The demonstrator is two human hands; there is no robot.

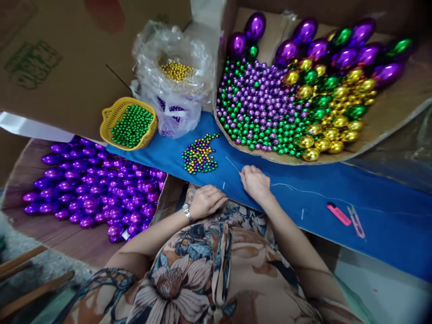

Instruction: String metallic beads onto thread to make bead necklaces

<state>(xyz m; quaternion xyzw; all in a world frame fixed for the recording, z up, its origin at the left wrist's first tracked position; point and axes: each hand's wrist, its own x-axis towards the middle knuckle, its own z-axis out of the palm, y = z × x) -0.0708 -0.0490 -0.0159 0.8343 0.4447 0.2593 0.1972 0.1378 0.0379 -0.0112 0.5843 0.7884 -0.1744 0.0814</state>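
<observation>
My right hand (255, 183) is closed in a pinch on a long thin needle (232, 164), which points up and left over the blue cloth. White thread (303, 191) trails from beside that hand toward the right. At the cloth's near edge lies my left hand (207, 201), fingers loosely extended, palm down, with nothing visible in it. Just beyond both hands, a small pile of mixed gold, green and purple beads (200, 155) rests on the cloth, left of the needle tip.
A yellow basket (104, 130) holds green beads. Behind it stand plastic bags (148, 45) with gold and purple beads. Large cardboard boxes hold shiny beads (266, 99) at right and purple ornaments (87, 189) at left. A pink cutter (338, 213) and thread snips (356, 222) lie right.
</observation>
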